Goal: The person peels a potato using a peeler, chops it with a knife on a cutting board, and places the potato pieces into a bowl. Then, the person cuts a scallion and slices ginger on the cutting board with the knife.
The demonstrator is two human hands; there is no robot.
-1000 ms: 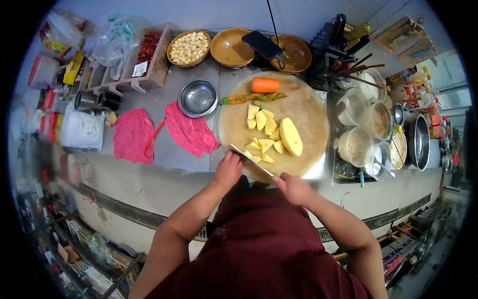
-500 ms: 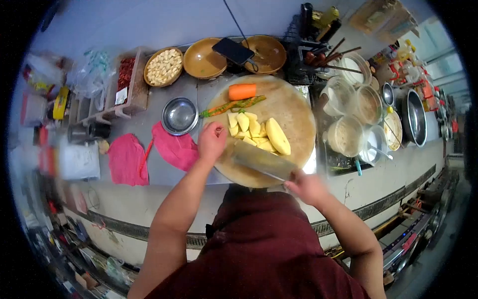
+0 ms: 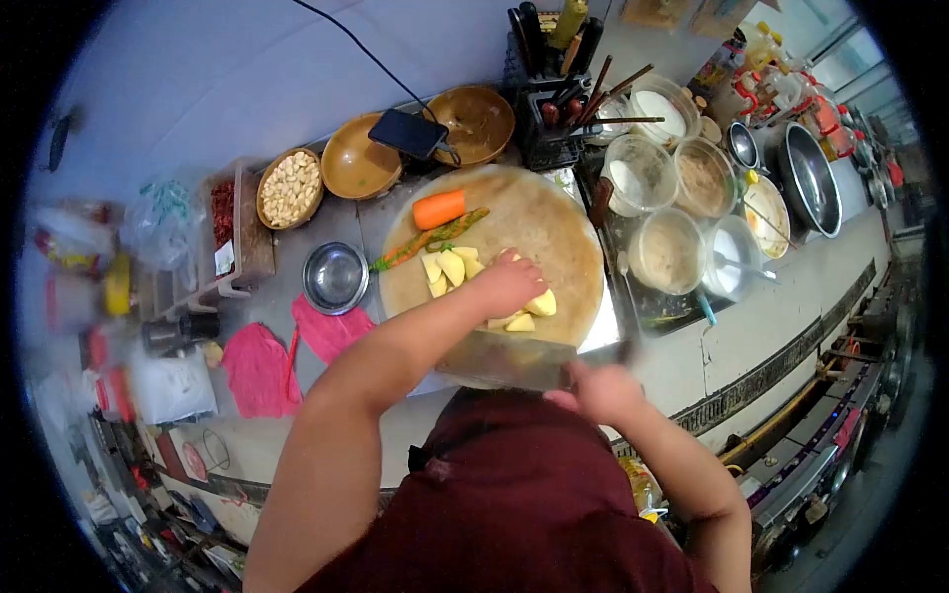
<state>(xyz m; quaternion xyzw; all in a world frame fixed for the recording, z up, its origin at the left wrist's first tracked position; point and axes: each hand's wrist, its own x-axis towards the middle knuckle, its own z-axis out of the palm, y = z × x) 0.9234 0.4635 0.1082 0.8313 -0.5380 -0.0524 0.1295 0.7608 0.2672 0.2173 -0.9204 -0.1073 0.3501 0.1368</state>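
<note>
My left hand [image 3: 509, 288] has its fingers curled over a potato piece [image 3: 541, 302] on the round cutting board [image 3: 563, 222]; the hand hides part of it. More cut potato chunks [image 3: 450, 267] lie to the left of the fingers. In my right hand [image 3: 605, 392] is the handle of a cleaver [image 3: 519, 361], its broad blade pointing left along the board's near edge. Toward the board's far left lie a peeled carrot piece [image 3: 439, 210] and a long green and orange pepper [image 3: 430, 239].
Left of the board are a metal bowl [image 3: 335, 278] and pink cloths [image 3: 259, 368]. A bowl of peeled garlic [image 3: 291, 188] and a phone [image 3: 407, 133] resting on brown bowls are behind. Tubs [image 3: 667, 251] and a knife rack [image 3: 549, 124] stand right.
My left hand has moved right from the board's left edge onto the potato. My right hand has drawn the cleaver nearer to my body. The camera view has shifted.
</note>
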